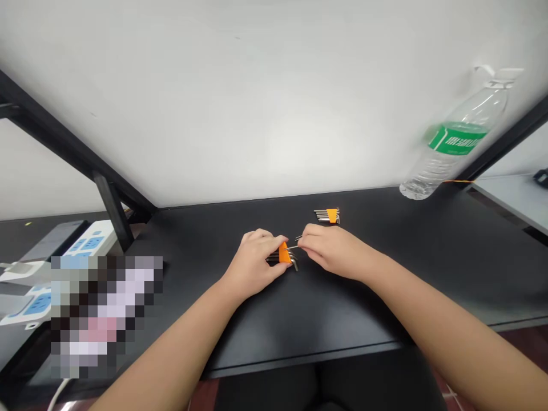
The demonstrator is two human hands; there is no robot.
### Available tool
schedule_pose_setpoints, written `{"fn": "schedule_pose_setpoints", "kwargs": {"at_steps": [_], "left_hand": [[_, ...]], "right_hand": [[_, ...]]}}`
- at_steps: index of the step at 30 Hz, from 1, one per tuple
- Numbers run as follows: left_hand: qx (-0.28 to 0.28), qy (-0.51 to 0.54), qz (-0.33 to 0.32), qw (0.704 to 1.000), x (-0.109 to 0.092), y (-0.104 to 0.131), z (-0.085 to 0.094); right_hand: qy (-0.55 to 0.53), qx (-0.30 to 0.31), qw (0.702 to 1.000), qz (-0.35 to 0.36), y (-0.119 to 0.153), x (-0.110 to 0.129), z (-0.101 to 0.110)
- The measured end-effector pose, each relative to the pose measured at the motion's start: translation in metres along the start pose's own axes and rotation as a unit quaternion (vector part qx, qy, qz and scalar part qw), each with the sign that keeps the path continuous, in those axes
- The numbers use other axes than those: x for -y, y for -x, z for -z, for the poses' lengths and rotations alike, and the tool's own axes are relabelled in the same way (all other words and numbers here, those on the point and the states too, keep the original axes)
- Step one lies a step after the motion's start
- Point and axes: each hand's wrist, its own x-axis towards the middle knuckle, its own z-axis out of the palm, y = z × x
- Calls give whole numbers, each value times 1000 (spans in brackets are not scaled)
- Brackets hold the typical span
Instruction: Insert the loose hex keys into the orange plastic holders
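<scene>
Near the middle of the black table, my left hand is closed on an orange hex key holder with several metal keys in it. My right hand pinches a thin metal hex key, whose tip reaches the face of the orange holder; whether it is inside a hole is too small to tell. Another thin metal piece shows beside the right fingertips. Behind my right hand lies a second orange holder with several hex keys, touched by neither hand.
A clear bottle with a green label stands at the back right by the white wall. White power strips with blue sockets and a pixelated object are at the left. A black metal frame rises at the table's left edge.
</scene>
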Motion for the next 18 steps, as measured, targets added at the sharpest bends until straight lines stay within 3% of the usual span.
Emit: {"fn": "schedule_pose_setpoints", "kwargs": {"at_steps": [13,18], "left_hand": [[-1,9,3,1000,1,0,0],[-2,23,-11,1000,-4,1,2]], "right_hand": [[-20,-11,1000,-6,3,1,3],[-141,-24,990,5,1,7,7]]}}
